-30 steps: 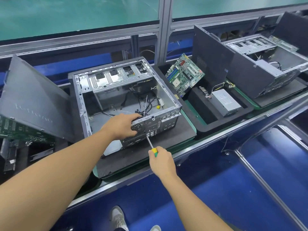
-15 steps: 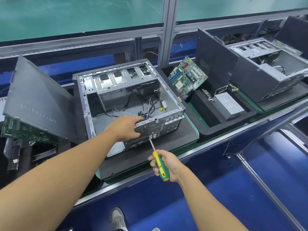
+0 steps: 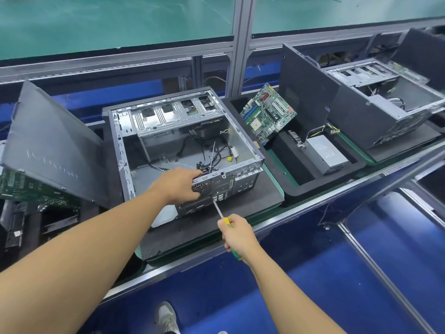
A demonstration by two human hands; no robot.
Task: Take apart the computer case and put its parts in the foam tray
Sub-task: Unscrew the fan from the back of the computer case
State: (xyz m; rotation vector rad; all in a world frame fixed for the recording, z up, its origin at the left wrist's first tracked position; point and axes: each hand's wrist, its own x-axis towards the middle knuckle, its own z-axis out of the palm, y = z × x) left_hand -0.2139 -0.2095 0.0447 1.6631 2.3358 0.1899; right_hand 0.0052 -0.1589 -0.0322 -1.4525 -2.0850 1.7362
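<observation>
Bracing comes first here. The computer case (image 3: 178, 116) lies on its side, open face up, on a black foam pad (image 3: 216, 227) on the table. The person's left grip (image 3: 178, 186) is clamped over the upper edge of the rear panel (image 3: 240, 182), right by the fan grille (image 3: 203, 190). The right grip (image 3: 237, 233) is wrapped tight round the yellow-and-green handle of a screwdriver (image 3: 218, 210). Its shaft slants up to meet the rear panel just below the grille. Whether the tip sits in a screw head is too small to tell.

The step in hand looks to be freeing a fastener on that rear panel. To do it well, the shaft should run straight in line with the screw rather than at a slant, so the tip does not cam out. The right grip should push inward while turning, and the left should answer that push so the case does not slide on the pad. Loose cables (image 3: 216, 155) lie just inside the panel, and the left fingers are best kept clear of them and of the sharp sheet-metal edge.

The foam tray (image 3: 313, 189) stands just beside the case on its right. It holds a motherboard (image 3: 268, 114), propped up on edge, and a power supply (image 3: 325, 153). Any freed part has only a short way to go.
</observation>
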